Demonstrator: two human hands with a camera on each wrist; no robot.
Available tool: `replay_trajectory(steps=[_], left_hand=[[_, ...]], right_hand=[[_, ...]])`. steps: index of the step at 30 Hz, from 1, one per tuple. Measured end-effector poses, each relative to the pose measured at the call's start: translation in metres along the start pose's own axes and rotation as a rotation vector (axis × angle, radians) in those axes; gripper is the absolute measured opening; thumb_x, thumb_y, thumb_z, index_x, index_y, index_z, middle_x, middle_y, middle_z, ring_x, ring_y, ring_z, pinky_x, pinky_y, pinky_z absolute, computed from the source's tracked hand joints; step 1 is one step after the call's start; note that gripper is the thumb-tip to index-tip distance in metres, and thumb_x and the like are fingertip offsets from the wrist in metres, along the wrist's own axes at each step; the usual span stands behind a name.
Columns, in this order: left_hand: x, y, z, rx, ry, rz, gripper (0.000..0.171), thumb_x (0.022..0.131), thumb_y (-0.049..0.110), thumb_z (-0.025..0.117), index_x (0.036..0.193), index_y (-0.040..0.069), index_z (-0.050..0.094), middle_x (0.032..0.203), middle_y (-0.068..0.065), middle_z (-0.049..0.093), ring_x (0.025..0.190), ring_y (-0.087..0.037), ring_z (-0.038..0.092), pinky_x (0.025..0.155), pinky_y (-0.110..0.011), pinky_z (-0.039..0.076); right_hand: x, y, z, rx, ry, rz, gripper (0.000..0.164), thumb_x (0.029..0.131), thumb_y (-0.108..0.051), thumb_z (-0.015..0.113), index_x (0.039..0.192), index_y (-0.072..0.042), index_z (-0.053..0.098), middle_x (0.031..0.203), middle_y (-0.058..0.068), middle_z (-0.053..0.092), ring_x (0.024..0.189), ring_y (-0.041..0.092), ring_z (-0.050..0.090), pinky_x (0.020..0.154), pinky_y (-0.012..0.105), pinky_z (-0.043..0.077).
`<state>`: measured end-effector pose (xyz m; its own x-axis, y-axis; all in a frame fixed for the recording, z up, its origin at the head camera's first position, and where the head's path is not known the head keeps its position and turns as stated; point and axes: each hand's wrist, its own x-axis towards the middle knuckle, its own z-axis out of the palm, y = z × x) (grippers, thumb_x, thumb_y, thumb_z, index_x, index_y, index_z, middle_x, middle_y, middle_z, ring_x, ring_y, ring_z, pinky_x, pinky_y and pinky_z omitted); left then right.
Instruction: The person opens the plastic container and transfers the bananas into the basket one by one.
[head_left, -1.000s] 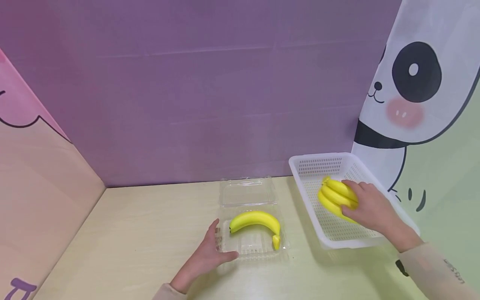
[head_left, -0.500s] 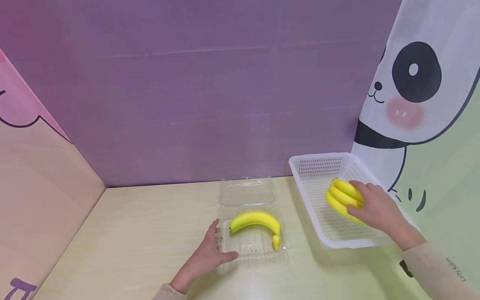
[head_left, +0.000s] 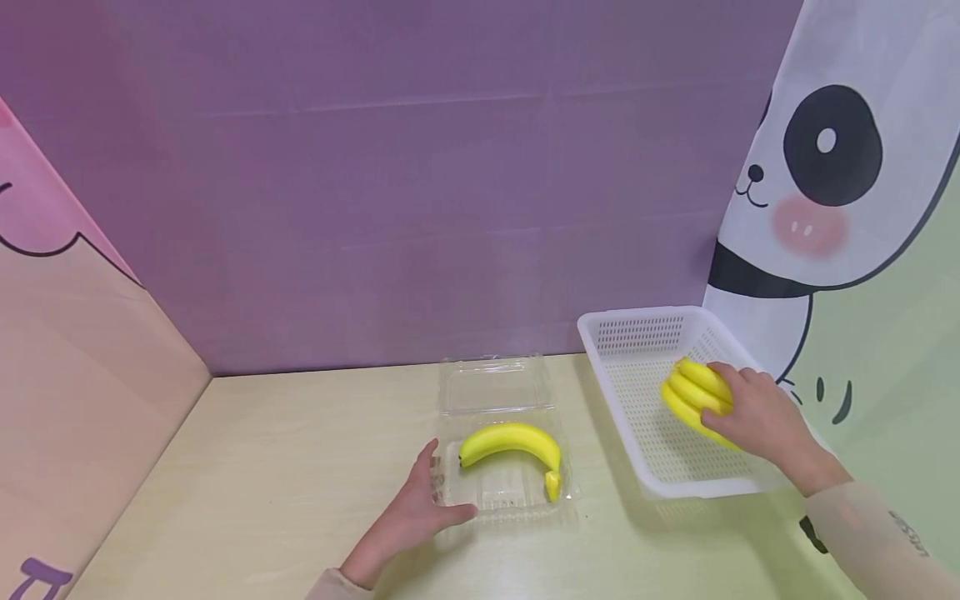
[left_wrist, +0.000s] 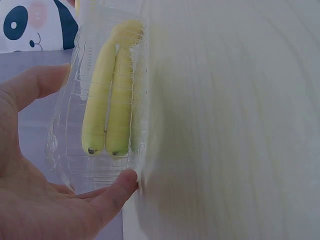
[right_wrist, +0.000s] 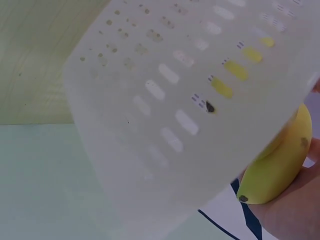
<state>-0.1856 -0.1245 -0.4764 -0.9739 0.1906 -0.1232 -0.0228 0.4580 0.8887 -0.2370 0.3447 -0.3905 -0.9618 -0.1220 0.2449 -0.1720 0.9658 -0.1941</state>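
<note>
In the head view my right hand (head_left: 761, 417) grips a bunch of yellow bananas (head_left: 693, 400) within the white basket (head_left: 697, 487), thumb on the near side. One banana (right_wrist: 275, 170) of that bunch shows past the basket wall in the right wrist view. My left hand (head_left: 408, 508) spreads around the near left corner of a clear plastic clamshell container (head_left: 498, 492), thumb at the front edge and fingers along the left side. Bananas (left_wrist: 102, 105) joined at the stem lie in it; the head view shows just one, curved on top.
The container's lid (head_left: 495, 387) lies folded back toward the purple backdrop (head_left: 375, 208). Slotted walls ring the basket, which stands against the right panda-print panel (head_left: 885, 350). Pale wood tabletop (head_left: 262, 483) extends left of the container.
My right hand has carried the bunch of bananas a little rightward inside the basket, most of it in the first half second. The left hand and the container stay put.
</note>
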Motion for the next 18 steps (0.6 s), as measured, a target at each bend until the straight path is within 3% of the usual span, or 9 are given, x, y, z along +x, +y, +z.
replay_trajectory(steps=[18], left_hand=[[-0.0006, 0.0002, -0.0004, -0.009, 0.002, -0.001, 0.120, 0.077, 0.027, 0.089, 0.162, 0.006, 0.008, 0.159, -0.030, 0.027, 0.141, -0.050, 0.035, 0.109, -0.066, 0.034]], right_hand=[[0.0081, 0.0069, 0.0046, -0.063, -0.052, 0.078, 0.065, 0.081, -0.027, 0.071, 0.133, 0.006, 0.049, 0.086, 0.018, 0.054, 0.075, 0.034, 0.048, 0.057, 0.042, 0.041]])
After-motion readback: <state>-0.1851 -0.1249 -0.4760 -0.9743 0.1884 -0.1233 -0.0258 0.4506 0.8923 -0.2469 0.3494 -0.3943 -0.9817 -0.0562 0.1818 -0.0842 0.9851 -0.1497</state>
